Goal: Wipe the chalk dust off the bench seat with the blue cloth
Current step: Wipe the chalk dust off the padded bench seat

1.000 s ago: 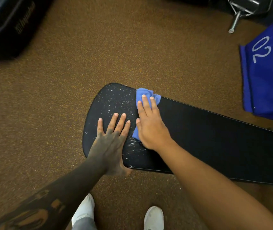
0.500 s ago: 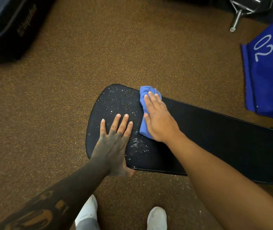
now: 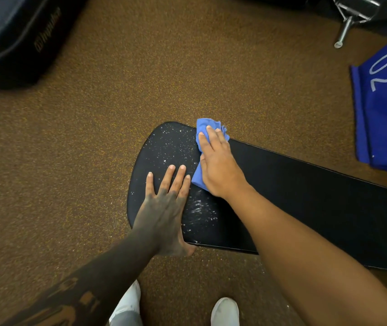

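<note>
Compared with one second ago, the right hand (image 3: 220,170) and the blue cloth (image 3: 203,124) lie slightly nearer the far edge of the bench seat (image 3: 305,196), leaving more of a white smear (image 3: 199,208) exposed on the near side. The left hand (image 3: 164,208) is unchanged in position.

1. Right hand: flat on the cloth, fingers straight and close together, pressing it onto the seat. Cloth edges show beyond the fingertips at the far edge and beside the thumb.
2. Left hand: flat on the rounded end of the seat, fingers spread, thumb at the near edge. It holds nothing.
3. Chalk dust (image 3: 176,147): white specks cover the rounded end, left of the cloth. To the right of the cloth the seat appears plain black.
4. Surroundings: brown speckled floor (image 3: 140,78); two white shoes (image 3: 225,311) near the bottom edge; a blue panel marked "02" (image 3: 385,114) at right; a dark case (image 3: 11,43) at top left.
</note>
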A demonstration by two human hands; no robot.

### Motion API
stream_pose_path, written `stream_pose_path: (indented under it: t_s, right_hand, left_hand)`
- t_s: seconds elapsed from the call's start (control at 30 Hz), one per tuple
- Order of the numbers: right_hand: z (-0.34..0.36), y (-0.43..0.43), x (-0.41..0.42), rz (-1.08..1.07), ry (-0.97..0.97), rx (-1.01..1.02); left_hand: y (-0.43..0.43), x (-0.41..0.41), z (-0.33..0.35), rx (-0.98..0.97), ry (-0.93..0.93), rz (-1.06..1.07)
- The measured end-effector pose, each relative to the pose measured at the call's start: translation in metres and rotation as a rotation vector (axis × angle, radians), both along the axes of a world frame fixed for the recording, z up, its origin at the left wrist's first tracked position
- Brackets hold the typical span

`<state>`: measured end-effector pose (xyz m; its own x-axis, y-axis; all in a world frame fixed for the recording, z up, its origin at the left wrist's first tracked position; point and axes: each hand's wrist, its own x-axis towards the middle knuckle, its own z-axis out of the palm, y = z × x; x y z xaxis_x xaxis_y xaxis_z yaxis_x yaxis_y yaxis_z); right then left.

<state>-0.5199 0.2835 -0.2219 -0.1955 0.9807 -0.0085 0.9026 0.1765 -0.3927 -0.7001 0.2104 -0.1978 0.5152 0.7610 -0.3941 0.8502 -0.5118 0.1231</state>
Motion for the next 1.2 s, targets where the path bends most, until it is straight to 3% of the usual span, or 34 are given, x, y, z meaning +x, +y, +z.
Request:
stream_pose_path:
  t_s: [0.13, 0.4, 0.6, 0.8, 1.03, 1.2]
  right_hand:
    - [0.004, -0.027, 0.015, 0.193, -0.013, 0.03]
    - [-0.006, 0.023, -0.006, 0.047, 0.029, -0.001]
    - [0.003, -0.013, 0.012, 0.295, 0.028, 0.068]
    - [-0.005, 0.034, -0.01, 0.006, 0.082, -0.007]
    - [0.0, 0.008, 0.009, 0.302, 0.041, 0.058]
    - [-0.001, 0.038, 0.002, 0.035, 0.09, 0.0]
  left_hand:
    - [-0.001, 0.0, 0.0, -0.008, 0.002, 0.004]
    - [-0.003, -0.008, 0.003, -0.025, -0.009, 0.064]
    - [-0.004, -0.009, 0.003, -0.03, -0.04, 0.086]
    - [-0.004, -0.01, 0.006, -0.037, -0.032, 0.084]
    - [-0.004, -0.013, 0.004, -0.037, -0.056, 0.086]
    - [-0.003, -0.018, 0.003, -0.04, -0.067, 0.086]
